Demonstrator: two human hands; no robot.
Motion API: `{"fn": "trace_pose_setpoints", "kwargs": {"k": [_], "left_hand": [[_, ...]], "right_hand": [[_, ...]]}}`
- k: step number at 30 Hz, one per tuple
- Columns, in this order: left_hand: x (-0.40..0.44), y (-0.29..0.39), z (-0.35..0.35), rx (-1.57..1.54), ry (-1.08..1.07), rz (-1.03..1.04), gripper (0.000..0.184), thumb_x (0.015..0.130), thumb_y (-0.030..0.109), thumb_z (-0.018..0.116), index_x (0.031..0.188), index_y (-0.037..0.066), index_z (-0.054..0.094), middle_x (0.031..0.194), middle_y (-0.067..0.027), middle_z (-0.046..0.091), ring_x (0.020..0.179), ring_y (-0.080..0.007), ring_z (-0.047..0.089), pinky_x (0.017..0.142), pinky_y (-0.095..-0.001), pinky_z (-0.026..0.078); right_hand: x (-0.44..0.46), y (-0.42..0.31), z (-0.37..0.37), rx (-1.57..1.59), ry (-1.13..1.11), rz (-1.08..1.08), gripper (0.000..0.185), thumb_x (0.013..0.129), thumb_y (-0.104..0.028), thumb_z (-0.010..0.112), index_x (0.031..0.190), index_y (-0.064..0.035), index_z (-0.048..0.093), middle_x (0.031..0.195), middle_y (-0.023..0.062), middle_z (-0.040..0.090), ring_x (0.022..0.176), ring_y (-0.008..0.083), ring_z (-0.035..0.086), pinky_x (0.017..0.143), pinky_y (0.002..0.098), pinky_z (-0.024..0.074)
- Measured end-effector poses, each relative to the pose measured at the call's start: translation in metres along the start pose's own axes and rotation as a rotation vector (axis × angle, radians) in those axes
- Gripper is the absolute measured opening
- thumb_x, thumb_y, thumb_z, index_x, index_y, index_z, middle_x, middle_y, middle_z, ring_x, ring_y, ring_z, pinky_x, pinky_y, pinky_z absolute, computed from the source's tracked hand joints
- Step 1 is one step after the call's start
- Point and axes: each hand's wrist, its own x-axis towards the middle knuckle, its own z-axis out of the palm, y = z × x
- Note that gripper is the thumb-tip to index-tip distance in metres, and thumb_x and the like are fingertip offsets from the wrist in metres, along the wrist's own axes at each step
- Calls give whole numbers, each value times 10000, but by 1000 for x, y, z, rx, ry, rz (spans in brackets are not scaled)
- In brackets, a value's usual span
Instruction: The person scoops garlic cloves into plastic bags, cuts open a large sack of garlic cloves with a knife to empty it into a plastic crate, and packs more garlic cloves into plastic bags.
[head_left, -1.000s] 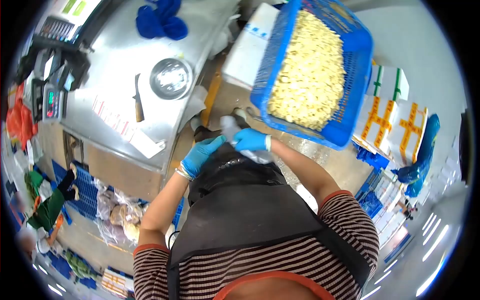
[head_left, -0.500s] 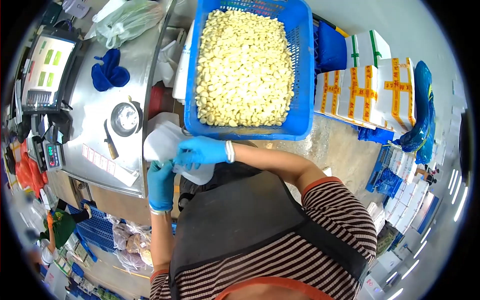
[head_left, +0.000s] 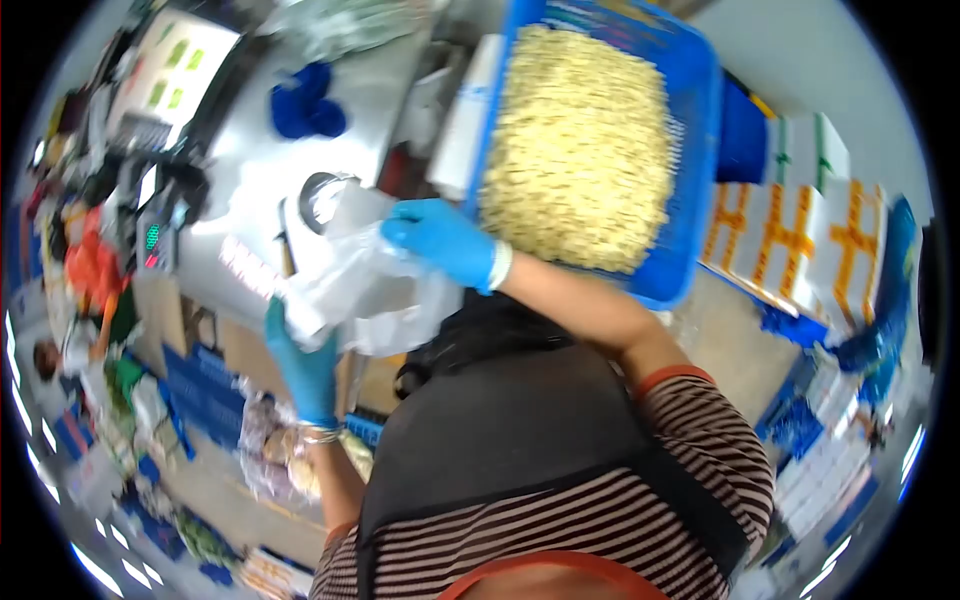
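A translucent plastic bag (head_left: 365, 285) is spread between my two blue-gloved hands, beside the metal table's edge. My right hand (head_left: 445, 245) pinches its upper right side, fingers closed on the film. At the lower left, my left hand (head_left: 303, 365) grips the bag's other side between thumb and fingers; motion blur softens the fingertips. Just beyond my right hand stands a blue plastic crate (head_left: 694, 170) filled with pale yellow, bean-like pieces (head_left: 580, 150). A small round metal dish (head_left: 322, 200) on the table is partly covered by the bag.
On the metal table (head_left: 235, 205) lie a dark blue cloth (head_left: 306, 103) and a printed label strip (head_left: 250, 265). A scale with a lit display (head_left: 152, 238) and a screen (head_left: 175, 75) stand left. White taped boxes (head_left: 785, 230) are stacked right. Another person (head_left: 80, 345) is at far left.
My hands have moved apart and the bag has spread open between them, raised toward the table. The camera view has turned, shifting the crate and table rightward.
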Motion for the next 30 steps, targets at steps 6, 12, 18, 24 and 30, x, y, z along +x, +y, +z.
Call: {"fn": "trace_pose_setpoints", "kwargs": {"k": [6, 12, 18, 24, 30], "left_hand": [[6, -23, 14, -46, 48, -83, 610, 780, 19, 635, 1367, 41, 470, 1288, -238, 539, 1180, -340, 542, 968, -401, 439], [-6, -188, -36, -392, 88, -530, 256, 868, 92, 493, 1026, -11, 667, 900, -90, 675, 724, -144, 605, 659, -287, 496], [64, -176, -86, -967, -3, -675, 312, 956, 141, 456, 1171, -34, 601, 1133, -103, 617, 1038, -186, 584, 930, -326, 466], [155, -45, -57, -827, -187, -298, 420, 1016, 163, 431, 1369, -64, 450, 1354, -123, 511, 1227, -196, 496, 1052, -340, 395], [210, 138, 49, -593, -441, 104, 340, 941, 157, 503, 1224, 11, 624, 1182, -102, 649, 978, -181, 642, 802, -314, 522]], "right_hand": [[29, -15, 94, -106, -611, 113, 317, 909, -347, 659, 777, -65, 601, 671, 5, 539, 695, 79, 516, 680, 260, 459], [216, 87, 19, -1254, 417, -299, 318, 802, -353, 694, 918, -63, 637, 858, 146, 672, 753, 319, 665, 675, 433, 531], [259, 150, 24, -1277, 294, 11, 220, 777, -178, 632, 964, -74, 684, 919, 176, 700, 862, 344, 689, 741, 431, 543], [108, -7, -51, -927, 163, -180, 389, 784, -197, 619, 1157, -89, 597, 1095, 174, 632, 975, 377, 627, 843, 409, 507], [-59, -98, -257, -596, 704, -52, 592, 817, -38, 641, 1379, -165, 507, 1328, 126, 571, 1206, 267, 561, 1053, 385, 453]]}}
